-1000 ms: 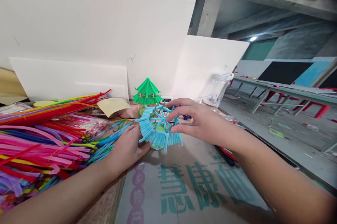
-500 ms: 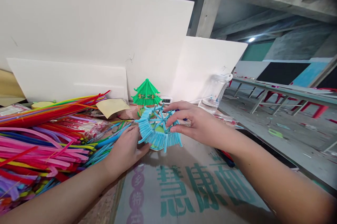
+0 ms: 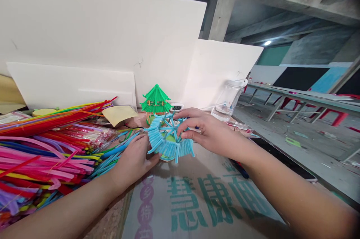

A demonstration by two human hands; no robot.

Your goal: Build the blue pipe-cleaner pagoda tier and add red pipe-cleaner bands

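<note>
A light blue pipe-cleaner roof shape (image 3: 168, 138), with spokes and a fringed rim, sits on a cardboard sheet (image 3: 202, 201) with green printed characters. My left hand (image 3: 134, 159) holds its lower left edge, thumb under the rim. My right hand (image 3: 205, 131) grips its right side, fingers curled over the spokes and the fringe. A small green pipe-cleaner pavilion (image 3: 156, 101) stands just behind it, against the white boards.
A big heap of coloured pipe cleaners (image 3: 47, 145) fills the left of the table. White foam boards (image 3: 107, 36) stand behind. A clear plastic jar (image 3: 230, 96) stands at the right, a small digital timer (image 3: 176, 107) by the pavilion. Long benches lie far right.
My right hand has shifted slightly left and its fingers have curled tighter over the blue piece. The left hand has stayed put.
</note>
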